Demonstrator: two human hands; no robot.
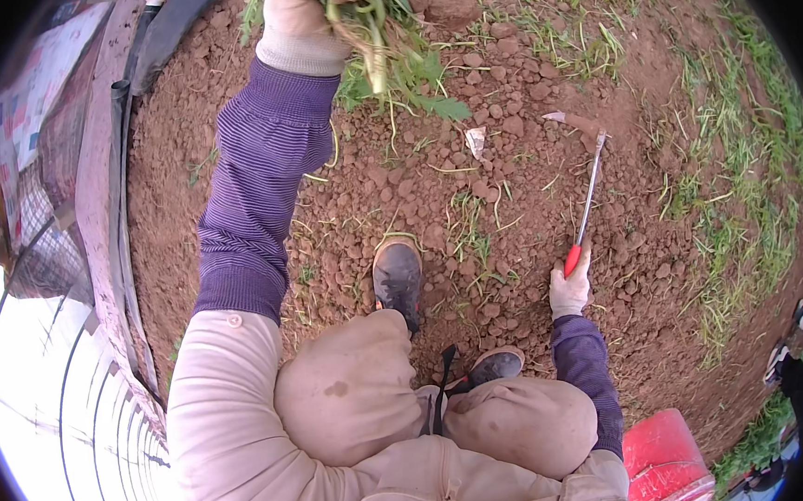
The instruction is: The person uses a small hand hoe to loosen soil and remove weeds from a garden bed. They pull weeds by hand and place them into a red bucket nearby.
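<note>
Reaching to the top edge of the view, my left hand (296, 15) is in a pale knit glove and grips a bunch of pulled weeds (374, 39). Pale stems, roots and green leaves hang from that bunch, and brown clods show around its top. Part of the left fingers is hidden or cut off. On the right, my gloved right hand (569, 291) is closed around the red grip of a small hand sickle (589, 199). Its metal shaft points away from me, and its soil-covered curved blade (570, 122) lies at the ground, tip towards the left.
Loose clods cover the reddish soil (383, 189). A pale scrap (476, 142) lies between my hands. Cut weeds (728, 227) spread along the right. A red plastic object (664, 459) stands by my right hip. Boards (100, 181) and a dark pipe (122, 144) edge the left. Another person's shoes (776, 364) show far right.
</note>
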